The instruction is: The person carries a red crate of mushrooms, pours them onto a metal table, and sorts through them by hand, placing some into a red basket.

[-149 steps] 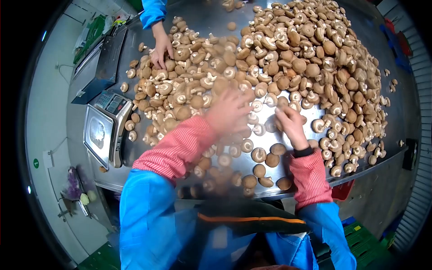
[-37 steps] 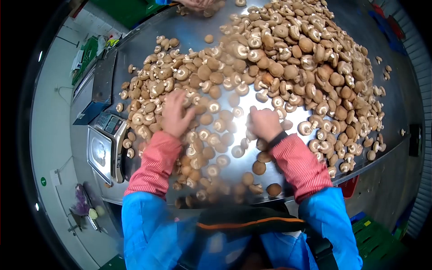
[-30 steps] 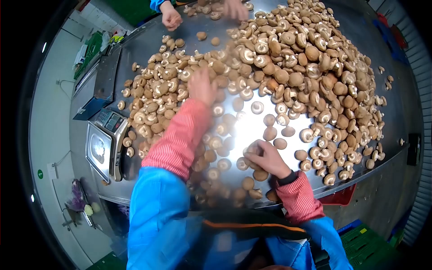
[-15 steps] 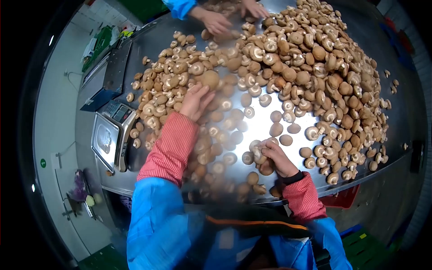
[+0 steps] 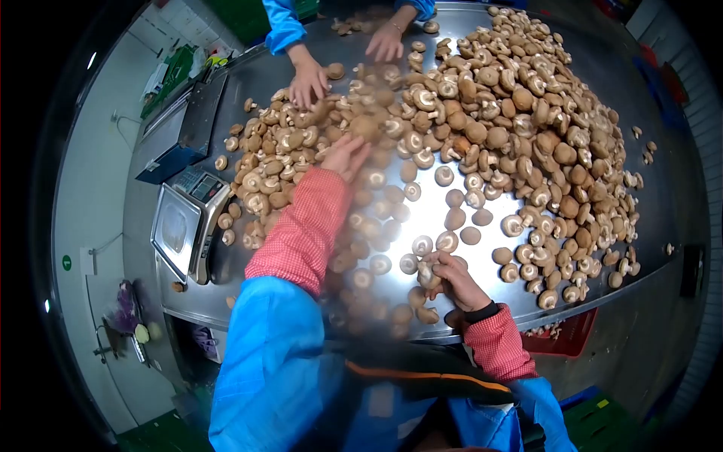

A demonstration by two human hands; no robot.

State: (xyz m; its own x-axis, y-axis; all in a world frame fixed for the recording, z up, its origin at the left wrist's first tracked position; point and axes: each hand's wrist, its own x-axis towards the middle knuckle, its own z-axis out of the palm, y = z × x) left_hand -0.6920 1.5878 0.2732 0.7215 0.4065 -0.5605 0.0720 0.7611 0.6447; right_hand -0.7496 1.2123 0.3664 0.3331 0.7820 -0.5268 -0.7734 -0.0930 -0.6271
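Shiitake mushrooms lie across the metal table. My left hand [image 5: 346, 157] reaches into the middle of them, its fingertips against a large brown-capped mushroom [image 5: 364, 128]; a hazy smear in the picture blurs this spot. Close to the table's near edge, my right hand [image 5: 461, 282] is closed with a mushroom [image 5: 429, 276] between thumb and fingers, its pale stem side showing. Single mushrooms lie around that hand, among them an upturned one [image 5: 446, 241] just beyond it.
A tall heap of mushrooms [image 5: 527, 113] covers the right side. Left stands a weighing scale [image 5: 177, 233] with a metal pan, near a dark box [image 5: 181, 132]. Opposite, another person's hands [image 5: 309, 81] work over the mushrooms. A red crate [image 5: 576, 335] sits below the near edge.
My left hand has moved slightly right and away from me with the large mushroom. My right hand stays low, its mushroom now turned stem-side down. The other person's hands have moved apart, one leftward.
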